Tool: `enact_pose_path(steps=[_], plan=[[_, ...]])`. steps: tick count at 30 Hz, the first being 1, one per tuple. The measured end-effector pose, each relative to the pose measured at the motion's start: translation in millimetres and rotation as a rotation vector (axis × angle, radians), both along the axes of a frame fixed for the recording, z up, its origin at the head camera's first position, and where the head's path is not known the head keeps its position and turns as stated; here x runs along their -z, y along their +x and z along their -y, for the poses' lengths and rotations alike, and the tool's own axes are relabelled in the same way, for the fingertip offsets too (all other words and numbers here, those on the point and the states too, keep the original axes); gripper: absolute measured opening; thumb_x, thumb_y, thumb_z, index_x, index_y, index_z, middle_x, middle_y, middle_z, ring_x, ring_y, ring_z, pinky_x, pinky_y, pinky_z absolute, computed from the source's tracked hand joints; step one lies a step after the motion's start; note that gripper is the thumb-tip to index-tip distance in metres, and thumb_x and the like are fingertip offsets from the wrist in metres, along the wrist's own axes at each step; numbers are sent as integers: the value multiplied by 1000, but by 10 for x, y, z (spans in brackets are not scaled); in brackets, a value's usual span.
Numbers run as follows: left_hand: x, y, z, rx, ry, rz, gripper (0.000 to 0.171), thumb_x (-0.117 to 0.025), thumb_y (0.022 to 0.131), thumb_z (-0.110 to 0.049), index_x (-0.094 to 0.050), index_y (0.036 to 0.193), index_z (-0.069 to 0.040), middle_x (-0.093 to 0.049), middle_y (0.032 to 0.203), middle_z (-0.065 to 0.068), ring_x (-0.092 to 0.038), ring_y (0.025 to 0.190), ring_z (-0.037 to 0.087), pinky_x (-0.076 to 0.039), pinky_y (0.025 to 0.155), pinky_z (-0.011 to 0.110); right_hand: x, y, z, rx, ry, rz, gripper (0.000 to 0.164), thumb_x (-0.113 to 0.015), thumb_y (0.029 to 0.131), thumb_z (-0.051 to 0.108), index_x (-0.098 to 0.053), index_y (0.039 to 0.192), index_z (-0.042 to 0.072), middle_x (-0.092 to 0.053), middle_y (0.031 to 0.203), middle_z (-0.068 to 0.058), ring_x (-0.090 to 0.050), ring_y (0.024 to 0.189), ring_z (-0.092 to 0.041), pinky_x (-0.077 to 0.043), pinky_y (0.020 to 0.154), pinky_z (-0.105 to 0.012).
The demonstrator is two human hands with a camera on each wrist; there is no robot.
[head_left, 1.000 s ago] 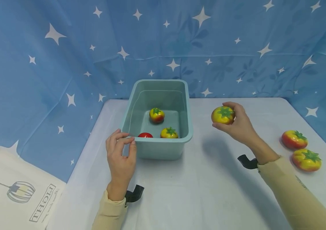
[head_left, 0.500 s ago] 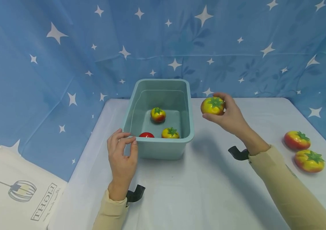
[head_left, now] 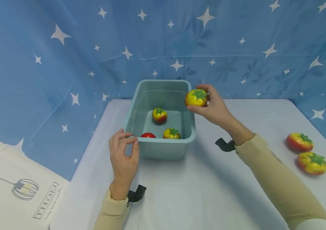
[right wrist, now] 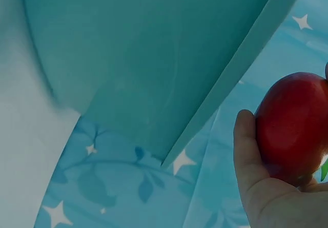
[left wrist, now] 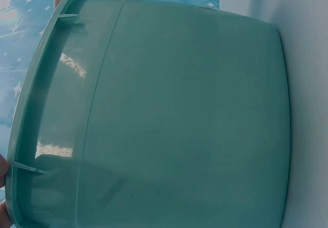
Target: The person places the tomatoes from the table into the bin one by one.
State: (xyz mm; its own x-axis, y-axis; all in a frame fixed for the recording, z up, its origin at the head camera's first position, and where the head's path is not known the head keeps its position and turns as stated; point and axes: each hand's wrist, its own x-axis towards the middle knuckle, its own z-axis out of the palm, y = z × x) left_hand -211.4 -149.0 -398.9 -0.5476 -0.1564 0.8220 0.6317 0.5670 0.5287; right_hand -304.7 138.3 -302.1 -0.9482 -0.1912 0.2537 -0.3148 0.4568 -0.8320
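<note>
My right hand (head_left: 220, 111) holds a yellow-and-red toy tomato (head_left: 196, 98) with a green leafy top, fingers and thumb around its sides. It overlaps the right rim of the teal plastic bin (head_left: 161, 150) in the head view. The right wrist view shows the red underside of that tomato (right wrist: 292, 128) beside the bin's rim. At the bin's near left corner, my left hand (head_left: 124, 161) grips the rim with bent fingers and thumb. Inside the bin lie a toy tomato (head_left: 159, 115) toward the back, another (head_left: 172, 133) near the front, and a partly hidden red one (head_left: 148, 135).
Two more toy tomatoes, one redder (head_left: 299, 142) and one yellower (head_left: 312, 163), lie on the right side of the white-covered table (head_left: 197, 198). A blue star-patterned curtain (head_left: 237, 70) hangs behind. Printed cream cloth (head_left: 16, 188) is at the left.
My right hand has carried its toy tomato leftward and a little farther back, from beside the bin to its right rim. The left hand keeps its place on the bin.
</note>
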Motion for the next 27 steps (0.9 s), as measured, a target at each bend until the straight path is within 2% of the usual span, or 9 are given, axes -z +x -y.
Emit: enact_pose_path(steps=[9, 19, 27], plan=[[-6, 19, 6, 8, -2, 16, 10, -56, 82, -5, -66, 85, -5, -56, 101, 13, -40, 119, 30, -33, 97, 47, -1, -158, 247, -44, -4, 62, 80, -74, 71, 40, -30, 135, 20, -36, 129, 0, -46, 105, -19, -48, 86, -36], [0, 14, 13, 3, -4, 36, 10, -57, 82, -6, -66, 85, -5, -55, 102, 11, -39, 120, 28, -34, 96, 47, 65, -234, 497, -153, 14, 54, 76, -74, 71, 38, -33, 132, 19, -44, 119, 1, -49, 98, -19, -50, 81, -34], [8, 7, 14, 2, -7, 20, 10, -56, 83, -7, -66, 85, -6, -55, 101, 11, -40, 119, 30, -33, 96, 47, 103, -304, 674, -232, 183, 31, 73, -74, 72, 36, -36, 132, 19, -46, 118, 2, -51, 96, -14, -49, 80, -29]])
